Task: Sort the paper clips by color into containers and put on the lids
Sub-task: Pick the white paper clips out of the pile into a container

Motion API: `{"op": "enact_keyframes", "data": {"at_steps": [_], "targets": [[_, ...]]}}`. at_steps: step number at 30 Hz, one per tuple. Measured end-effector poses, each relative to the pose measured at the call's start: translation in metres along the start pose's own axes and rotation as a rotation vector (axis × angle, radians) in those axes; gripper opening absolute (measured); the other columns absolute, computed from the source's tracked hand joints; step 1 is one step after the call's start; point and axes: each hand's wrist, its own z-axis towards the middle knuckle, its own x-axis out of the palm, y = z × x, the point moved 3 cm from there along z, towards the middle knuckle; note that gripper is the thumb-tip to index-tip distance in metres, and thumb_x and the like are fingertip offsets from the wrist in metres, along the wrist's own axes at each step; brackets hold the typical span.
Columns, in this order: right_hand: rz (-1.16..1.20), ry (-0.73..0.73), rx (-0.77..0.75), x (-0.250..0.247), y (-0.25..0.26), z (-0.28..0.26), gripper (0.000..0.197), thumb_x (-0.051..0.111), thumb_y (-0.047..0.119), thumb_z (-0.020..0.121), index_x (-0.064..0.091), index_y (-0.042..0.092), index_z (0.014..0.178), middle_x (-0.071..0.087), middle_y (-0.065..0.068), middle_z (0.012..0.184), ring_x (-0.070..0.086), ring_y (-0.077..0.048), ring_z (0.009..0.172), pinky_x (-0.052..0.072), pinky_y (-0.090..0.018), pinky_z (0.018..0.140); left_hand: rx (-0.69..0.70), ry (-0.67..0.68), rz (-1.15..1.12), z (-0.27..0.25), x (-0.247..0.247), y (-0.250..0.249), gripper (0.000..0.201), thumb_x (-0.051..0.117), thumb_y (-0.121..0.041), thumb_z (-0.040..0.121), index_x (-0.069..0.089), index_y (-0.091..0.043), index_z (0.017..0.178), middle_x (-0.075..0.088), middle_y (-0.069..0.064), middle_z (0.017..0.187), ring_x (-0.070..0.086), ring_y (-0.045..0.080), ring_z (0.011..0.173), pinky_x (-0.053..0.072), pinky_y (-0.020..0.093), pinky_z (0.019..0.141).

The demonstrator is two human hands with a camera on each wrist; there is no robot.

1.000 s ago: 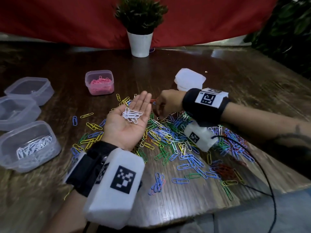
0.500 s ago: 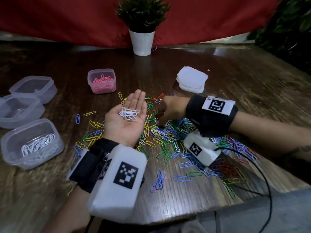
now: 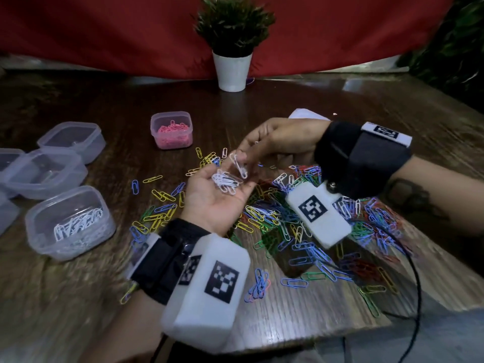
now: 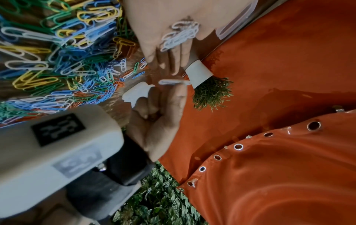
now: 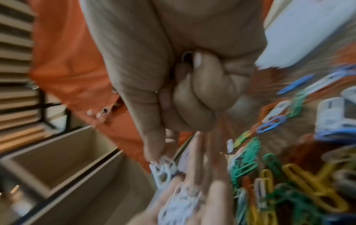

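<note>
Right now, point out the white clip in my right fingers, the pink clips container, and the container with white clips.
White clip [image 3: 239, 165], head view, mid-length of its wire.
Pink clips container [image 3: 170, 118], head view, far rim.
White clips container [image 3: 39, 247], head view, near wall.

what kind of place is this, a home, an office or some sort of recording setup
Most likely a staged recording setup, not a lived-in room. A red cloth backdrop with metal eyelets hangs behind the wooden table, a small potted plant stands as decoration, and printed marker tags sit on the wrist-worn camera units.
</note>
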Motion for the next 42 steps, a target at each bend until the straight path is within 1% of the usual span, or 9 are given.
{"op": "enact_keyframes", "data": {"at_steps": [3, 7, 11, 15, 21, 25, 30, 36, 42], "targets": [[-0.137, -0.169, -0.096, -0.007, 0.01, -0.002, 0.016, 0.058, 0.003, 0.087, 0.064, 0.002, 0.102, 0.059, 0.005, 0.046, 0.045, 0.0, 0.031, 0.031, -0.009, 0.031, -0.021, 0.041, -0.007, 0.001, 0.0, 0.001, 0.042, 0.024, -0.019, 0.097, 0.058, 0.003, 0.087, 0.064, 0.018, 0.084, 0.059, 0.029, 0.082, 0.043, 0.044, 0.079], [-0.454, -0.458, -0.073, -0.053, -0.006, -0.013, 0.006, 0.066, 0.006, 0.081, 0.07, 0.011, 0.082, 0.049, 0.007, 0.045, 0.035, -0.001, 0.034, 0.027, -0.013, 0.039, -0.024, 0.043, -0.011, 0.005, -0.005, -0.001, 0.043, 0.023, -0.021, 0.097, 0.06, 0.002, 0.096, 0.069, 0.018, 0.098, 0.061, 0.029, 0.089, 0.045, 0.038, 0.082], [-0.908, -0.322, 0.079, -0.055, -0.044, -0.006, 0.019, 0.073, 0.016, 0.076, 0.073, 0.016, 0.095, 0.057, 0.002, 0.068, 0.048, -0.004, 0.062, 0.033, -0.014, 0.056, -0.049, -0.048, -0.082, 0.007, -0.01, 0.0, 0.041, 0.034, -0.027, 0.097, 0.05, -0.01, 0.063, 0.052, 0.001, 0.052, 0.055, 0.014, 0.046, 0.045, 0.014, 0.046], [-0.891, -0.262, 0.054, -0.048, -0.06, 0.01, 0.026, 0.074, 0.016, 0.076, 0.07, 0.013, 0.101, 0.064, -0.004, 0.092, 0.05, -0.012, 0.083, 0.035, -0.017, 0.061, -0.088, -0.059, -0.073, 0.009, -0.014, 0.0, 0.039, 0.041, -0.015, 0.087, 0.039, -0.012, 0.048, 0.031, -0.006, 0.045, 0.035, 0.007, 0.034, 0.025, 0.013, 0.031], [-0.939, -0.156, 0.12, -0.048, -0.059, 0.021, 0.02, 0.068, 0.017, 0.082, 0.068, 0.005, 0.098, 0.051, 0.008, 0.066, 0.046, -0.009, 0.064, 0.033, -0.015, 0.056, -0.099, -0.013, -0.112, 0.009, -0.015, 0.001, 0.025, 0.043, -0.008, 0.072, 0.04, -0.01, 0.047, 0.032, -0.006, 0.045, 0.036, 0.007, 0.033, 0.027, 0.014, 0.03], [-0.836, -0.175, 0.113, -0.054, -0.061, 0.012, 0.016, 0.067, 0.011, 0.082, 0.067, 0.002, 0.096, 0.052, 0.011, 0.066, 0.044, 0.0, 0.061, 0.033, -0.007, 0.054, -0.089, -0.017, -0.108, 0.008, -0.015, 0.0, 0.023, 0.043, -0.007, 0.071, 0.039, -0.011, 0.049, 0.033, -0.006, 0.045, 0.036, 0.007, 0.034, 0.027, 0.013, 0.031], [-0.709, -0.259, 0.14, -0.049, -0.06, 0.008, 0.014, 0.065, 0.013, 0.084, 0.068, 0.006, 0.096, 0.052, 0.012, 0.067, 0.045, 0.0, 0.063, 0.038, -0.014, 0.059, -0.079, -0.039, -0.085, 0.007, -0.015, 0.002, 0.022, 0.043, -0.009, 0.074, 0.04, -0.012, 0.052, 0.033, -0.005, 0.045, 0.037, 0.007, 0.034, 0.027, 0.014, 0.03], [-0.749, -0.307, 0.302, -0.032, -0.059, 0.014, 0.027, 0.068, 0.027, 0.084, 0.053, 0.006, 0.074, 0.049, 0.0, 0.071, 0.049, -0.018, 0.071, 0.034, -0.023, 0.053, -0.08, -0.037, -0.102, 0.007, -0.014, 0.001, 0.021, 0.043, -0.008, 0.072, 0.04, -0.011, 0.052, 0.033, -0.005, 0.046, 0.036, 0.007, 0.034, 0.027, 0.014, 0.031], [-0.688, -0.292, 0.342, -0.026, -0.047, 0.015, 0.036, 0.068, 0.016, 0.083, 0.061, -0.001, 0.114, 0.063, -0.01, 0.108, 0.056, -0.02, 0.087, 0.044, -0.023, 0.064, -0.074, -0.064, -0.104, 0.008, -0.014, 0.0, 0.02, 0.044, -0.008, 0.075, 0.044, -0.01, 0.055, 0.037, -0.004, 0.048, 0.04, 0.009, 0.035, 0.031, 0.011, 0.034]]}}
